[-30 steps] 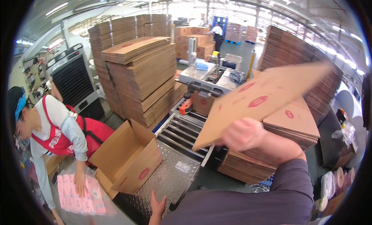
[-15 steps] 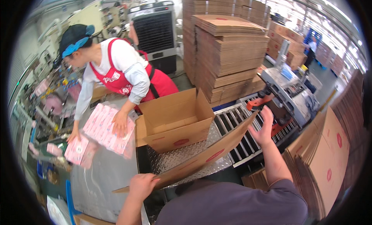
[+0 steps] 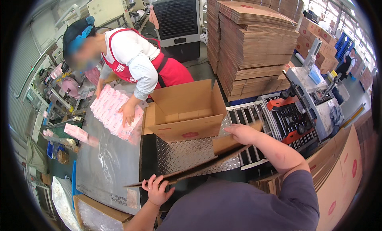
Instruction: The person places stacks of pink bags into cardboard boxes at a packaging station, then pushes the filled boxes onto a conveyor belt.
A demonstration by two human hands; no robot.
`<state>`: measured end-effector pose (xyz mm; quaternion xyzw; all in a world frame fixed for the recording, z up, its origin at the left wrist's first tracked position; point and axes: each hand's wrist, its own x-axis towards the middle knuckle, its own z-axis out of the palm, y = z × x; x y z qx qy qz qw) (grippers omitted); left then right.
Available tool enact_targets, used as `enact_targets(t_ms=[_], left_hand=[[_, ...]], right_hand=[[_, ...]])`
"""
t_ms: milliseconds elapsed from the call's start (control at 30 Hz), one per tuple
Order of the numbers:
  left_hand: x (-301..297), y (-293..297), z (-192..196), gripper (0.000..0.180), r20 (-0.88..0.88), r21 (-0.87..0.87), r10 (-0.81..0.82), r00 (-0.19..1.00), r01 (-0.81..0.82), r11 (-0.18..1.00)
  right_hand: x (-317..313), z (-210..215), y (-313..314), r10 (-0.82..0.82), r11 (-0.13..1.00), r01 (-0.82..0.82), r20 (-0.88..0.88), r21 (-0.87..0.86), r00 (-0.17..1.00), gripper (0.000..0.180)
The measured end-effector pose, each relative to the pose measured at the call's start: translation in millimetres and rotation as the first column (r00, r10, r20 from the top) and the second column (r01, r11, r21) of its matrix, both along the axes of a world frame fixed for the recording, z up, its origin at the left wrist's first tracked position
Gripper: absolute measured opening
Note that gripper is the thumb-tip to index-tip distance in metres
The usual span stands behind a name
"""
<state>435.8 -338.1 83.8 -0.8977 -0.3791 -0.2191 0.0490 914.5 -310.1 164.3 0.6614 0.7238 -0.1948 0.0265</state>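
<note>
Over the near edge of the tread plate [image 3: 171, 155], your carton blank [image 3: 226, 144] hangs tilted, seen nearly edge-on, its left end reaching past the right edge of the steel counter [image 3: 105, 167]. Your right hand [image 3: 242, 134] has its fingers bent over a flap at the blank's right end, pinching it. Your left hand [image 3: 158, 190] touches the left end with fingers spread; whether its thumb backs the board, you cannot tell from here.

If that left hold is loose, the blank could dip or twist, and pulling through the flap alone might crease it. A wide swing could also bump the open carton [image 3: 187, 131], which stands just beyond on the plate's far part, because little room lies between them.

That carton's left flap juts toward the counter's right edge, close to the pink packs [image 3: 115, 111] under your co-worker's [image 3: 137, 64] hands. To your right, the roller conveyor [image 3: 252, 119] runs to a sealing machine [image 3: 298, 99], and leaning carton blanks [image 3: 340, 179] crowd your elbow. A tall stack of flat cartons [image 3: 258, 46] closes off the space behind the rollers.
</note>
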Motion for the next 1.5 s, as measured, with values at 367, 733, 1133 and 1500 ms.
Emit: enact_targets(t_ms=[367, 733, 1133, 1500], left_hand=[[86.7, 92.0, 81.3, 0.015, 0.252, -0.256, -0.479, 0.841, 0.535, 0.805], [142.0, 49.5, 1.9, 0.055, 0.332, -0.938, -0.505, 0.796, 0.334, -0.091], [176.6, 38.2, -65.7, 0.085, -0.144, 0.021, -0.096, 0.985, 0.1, 0.995], [-2.5, 151.2, -98.1, 0.081, -0.018, -0.816, 0.693, 0.72, -0.411, 0.406]], right_hand=[[17.6, 77.2, 9.1, -0.052, 0.97, 0.131, 0.35, -0.207, 0.935, 0.062], [5.9, -196.9, 2.8, 0.539, 0.669, -0.349, 0.104, -0.656, 0.836, 0.029], [22.2, -26.0, 11.9, 0.293, 0.956, -0.291, -0.068, 0.031, 0.954, 0.052], [56.2, -175.6, -33.1, -0.527, 0.7, 0.702, -0.57, 0.131, 0.631, 0.053]])
